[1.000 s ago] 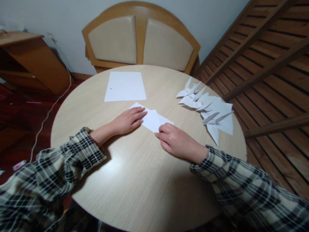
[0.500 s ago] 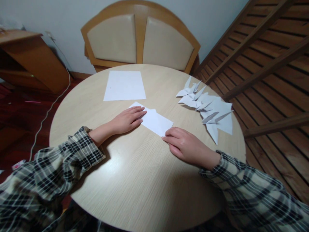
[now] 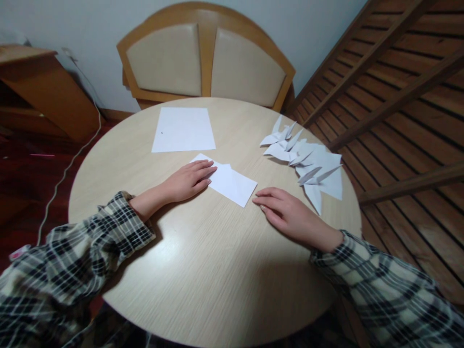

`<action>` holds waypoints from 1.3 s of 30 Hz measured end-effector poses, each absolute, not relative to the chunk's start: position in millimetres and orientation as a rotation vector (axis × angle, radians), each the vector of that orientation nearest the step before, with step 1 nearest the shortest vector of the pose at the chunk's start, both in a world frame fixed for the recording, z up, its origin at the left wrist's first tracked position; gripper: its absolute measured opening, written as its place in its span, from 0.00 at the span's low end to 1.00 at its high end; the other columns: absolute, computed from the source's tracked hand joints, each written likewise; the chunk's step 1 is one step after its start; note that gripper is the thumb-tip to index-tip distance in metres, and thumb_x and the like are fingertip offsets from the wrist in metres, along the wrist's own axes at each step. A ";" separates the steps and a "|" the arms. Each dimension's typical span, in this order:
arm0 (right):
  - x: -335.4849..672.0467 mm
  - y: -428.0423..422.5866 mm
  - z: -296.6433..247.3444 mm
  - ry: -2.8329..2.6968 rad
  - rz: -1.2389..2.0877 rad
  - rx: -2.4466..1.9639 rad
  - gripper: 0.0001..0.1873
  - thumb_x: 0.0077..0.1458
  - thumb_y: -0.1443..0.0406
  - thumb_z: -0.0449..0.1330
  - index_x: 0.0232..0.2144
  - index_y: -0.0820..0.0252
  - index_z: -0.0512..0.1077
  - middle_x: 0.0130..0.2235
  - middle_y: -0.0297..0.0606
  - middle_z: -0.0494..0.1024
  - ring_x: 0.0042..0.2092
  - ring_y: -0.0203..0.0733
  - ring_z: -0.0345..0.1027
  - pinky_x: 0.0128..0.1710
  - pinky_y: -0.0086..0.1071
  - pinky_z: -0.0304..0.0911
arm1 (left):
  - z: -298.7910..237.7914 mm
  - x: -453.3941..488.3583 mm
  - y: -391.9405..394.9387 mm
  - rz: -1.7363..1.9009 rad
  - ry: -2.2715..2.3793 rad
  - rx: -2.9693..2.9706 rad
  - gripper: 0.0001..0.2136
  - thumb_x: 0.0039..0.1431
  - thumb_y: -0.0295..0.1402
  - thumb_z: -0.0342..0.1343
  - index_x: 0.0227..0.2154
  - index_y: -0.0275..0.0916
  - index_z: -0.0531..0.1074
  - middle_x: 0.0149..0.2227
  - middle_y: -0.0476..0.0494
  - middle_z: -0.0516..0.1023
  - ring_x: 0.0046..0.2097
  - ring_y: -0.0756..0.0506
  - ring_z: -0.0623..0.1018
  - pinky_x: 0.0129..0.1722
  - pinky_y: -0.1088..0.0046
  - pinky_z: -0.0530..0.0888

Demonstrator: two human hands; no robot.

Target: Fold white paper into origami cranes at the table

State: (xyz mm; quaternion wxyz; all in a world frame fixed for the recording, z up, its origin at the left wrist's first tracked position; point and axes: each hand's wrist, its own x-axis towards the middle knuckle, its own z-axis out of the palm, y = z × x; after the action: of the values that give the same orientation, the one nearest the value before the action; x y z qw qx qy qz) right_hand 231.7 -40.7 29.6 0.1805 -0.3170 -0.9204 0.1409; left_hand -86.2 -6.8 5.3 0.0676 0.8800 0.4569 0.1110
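Closest to the camera are two plaid sleeves (image 3: 83, 251) coming in from the bottom corners over a round pale-wood counter (image 3: 203, 270). The right hand (image 3: 290, 215) lies low on the counter just beside the near right corner of the folded paper (image 3: 230, 182), fingers (image 3: 266, 195) stretched out and loosely together, holding nothing; I can't tell if a fingertip actually touches the edge. The left hand (image 3: 186, 180) is flat, palm down, fingers straight and close together, pressing on the left end of that paper. Looks like that's what pins it down so the fold stays put.

The paper sits near the middle of the counter, a bit toward the far side, lying at a slant with a crease line showing across it.

Further out on the right there's a bunch of finished paper cranes (image 3: 308, 162) clustered near the edge, well clear of the hands. On the far left side lies a flat blank sheet (image 3: 184, 129), probably parked there within reach. Behind the counter stands a padded chair (image 3: 205, 60), plus a cable (image 3: 68, 164) trailing down the floor at left.
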 end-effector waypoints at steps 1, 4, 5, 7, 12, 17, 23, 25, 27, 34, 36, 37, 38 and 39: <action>229.9 -35.3 28.9 -2.548 0.418 -0.953 0.18 0.60 0.71 0.51 0.50 0.58 0.73 0.49 0.46 0.74 0.51 0.47 0.69 0.52 0.45 0.67 | 5.4 -86.1 -7.2 0.346 1.376 2.652 0.23 0.68 0.38 0.41 0.61 0.36 0.61 0.65 0.36 0.63 0.66 0.40 0.60 0.64 0.55 0.58; 219.9 -16.6 25.4 -2.497 0.389 -1.061 0.19 0.61 0.67 0.53 0.54 0.60 0.68 0.49 0.48 0.73 0.51 0.49 0.68 0.53 0.46 0.65 | 5.8 -85.3 -8.8 0.382 1.399 2.661 0.22 0.67 0.39 0.42 0.60 0.37 0.63 0.64 0.37 0.64 0.64 0.40 0.63 0.63 0.55 0.60; 215.6 -10.0 24.1 -2.486 0.343 -1.095 0.20 0.61 0.65 0.54 0.55 0.61 0.67 0.50 0.49 0.73 0.52 0.51 0.67 0.54 0.47 0.63 | 6.0 -85.1 -9.5 0.393 1.417 2.667 0.22 0.67 0.39 0.42 0.60 0.37 0.64 0.63 0.37 0.65 0.64 0.39 0.64 0.63 0.55 0.60; 206.4 3.1 22.6 -2.510 0.271 -1.172 0.21 0.61 0.60 0.56 0.55 0.62 0.67 0.51 0.51 0.72 0.54 0.54 0.65 0.54 0.50 0.61 | 6.4 -84.9 -10.7 0.413 1.450 2.689 0.22 0.67 0.40 0.43 0.59 0.37 0.65 0.61 0.37 0.68 0.62 0.39 0.66 0.62 0.55 0.62; 186.5 35.6 30.1 -2.618 0.359 -1.406 0.20 0.53 0.56 0.64 0.44 0.63 0.72 0.42 0.47 0.77 0.44 0.51 0.69 0.45 0.42 0.65 | 6.8 -84.9 -12.9 0.429 1.485 2.745 0.22 0.67 0.43 0.45 0.57 0.38 0.67 0.58 0.36 0.71 0.59 0.37 0.68 0.58 0.54 0.65; 177.1 58.2 43.7 -2.695 0.615 -1.476 0.04 0.49 0.67 0.63 0.30 0.60 0.74 0.32 0.39 0.78 0.32 0.42 0.69 0.30 0.34 0.61 | 10.2 -85.3 -16.2 0.529 1.535 2.701 0.25 0.64 0.46 0.50 0.60 0.38 0.63 0.58 0.35 0.70 0.56 0.36 0.70 0.56 0.53 0.67; 175.1 60.6 63.5 -2.643 0.466 -1.346 0.07 0.47 0.73 0.57 0.27 0.59 0.73 0.29 0.38 0.76 0.31 0.40 0.67 0.31 0.34 0.59 | 22.7 -99.1 -12.9 1.191 1.674 2.227 0.17 0.68 0.39 0.45 0.54 0.39 0.68 0.50 0.39 0.76 0.48 0.42 0.75 0.48 0.61 0.73; 176.2 60.1 71.0 -2.625 0.521 -1.324 0.07 0.46 0.73 0.57 0.28 0.59 0.73 0.29 0.38 0.76 0.31 0.40 0.67 0.31 0.33 0.60 | 24.3 -105.6 -8.5 1.442 1.631 2.002 0.16 0.69 0.39 0.44 0.51 0.38 0.71 0.48 0.39 0.77 0.46 0.43 0.76 0.43 0.64 0.75; 177.8 60.8 75.6 -2.590 0.576 -1.274 0.09 0.46 0.74 0.55 0.29 0.59 0.72 0.30 0.37 0.76 0.31 0.40 0.68 0.32 0.33 0.61 | 23.7 -110.0 -5.2 1.554 1.590 1.853 0.16 0.68 0.38 0.44 0.48 0.37 0.72 0.46 0.39 0.78 0.44 0.44 0.77 0.39 0.67 0.75; 177.7 63.4 59.5 -2.403 0.863 -0.945 0.12 0.48 0.75 0.54 0.31 0.57 0.71 0.37 0.37 0.78 0.40 0.41 0.71 0.43 0.35 0.65 | 19.5 -92.0 -17.7 1.273 1.325 2.370 0.10 0.65 0.31 0.49 0.43 0.38 0.74 0.40 0.41 0.78 0.43 0.44 0.75 0.46 0.62 0.72; 174.9 59.8 51.9 -2.315 0.961 -0.879 0.09 0.50 0.73 0.55 0.31 0.57 0.71 0.40 0.38 0.78 0.43 0.42 0.71 0.47 0.38 0.65 | 17.8 -81.3 -24.0 1.036 1.126 2.587 0.10 0.65 0.31 0.49 0.43 0.38 0.74 0.42 0.40 0.77 0.46 0.43 0.74 0.49 0.60 0.71; 173.6 57.4 48.4 -2.265 1.007 -0.856 0.07 0.51 0.72 0.56 0.31 0.57 0.70 0.42 0.39 0.78 0.45 0.43 0.71 0.48 0.39 0.64 | 16.2 -76.4 -26.6 0.919 1.051 2.653 0.10 0.65 0.31 0.49 0.42 0.38 0.74 0.44 0.40 0.77 0.48 0.42 0.73 0.50 0.60 0.71; 172.5 55.0 45.0 -2.221 1.045 -0.842 0.06 0.52 0.72 0.56 0.31 0.57 0.70 0.45 0.40 0.78 0.47 0.43 0.71 0.50 0.40 0.64 | 14.2 -72.2 -28.7 0.818 1.028 2.687 0.10 0.65 0.32 0.49 0.42 0.38 0.74 0.45 0.39 0.77 0.49 0.42 0.73 0.51 0.60 0.71; 171.8 52.7 41.6 -2.182 1.072 -0.839 0.05 0.52 0.71 0.57 0.31 0.57 0.70 0.47 0.42 0.77 0.48 0.43 0.70 0.51 0.41 0.63 | 11.7 -68.8 -30.3 0.746 1.017 2.706 0.09 0.65 0.33 0.50 0.42 0.37 0.73 0.48 0.37 0.75 0.52 0.40 0.72 0.52 0.59 0.71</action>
State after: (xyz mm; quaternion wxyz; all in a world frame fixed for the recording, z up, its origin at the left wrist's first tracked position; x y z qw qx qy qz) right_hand 171.8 52.7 41.6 0.2811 -0.3130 -0.8143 0.4000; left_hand -68.8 -30.3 11.7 0.0779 0.9037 0.3395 0.2491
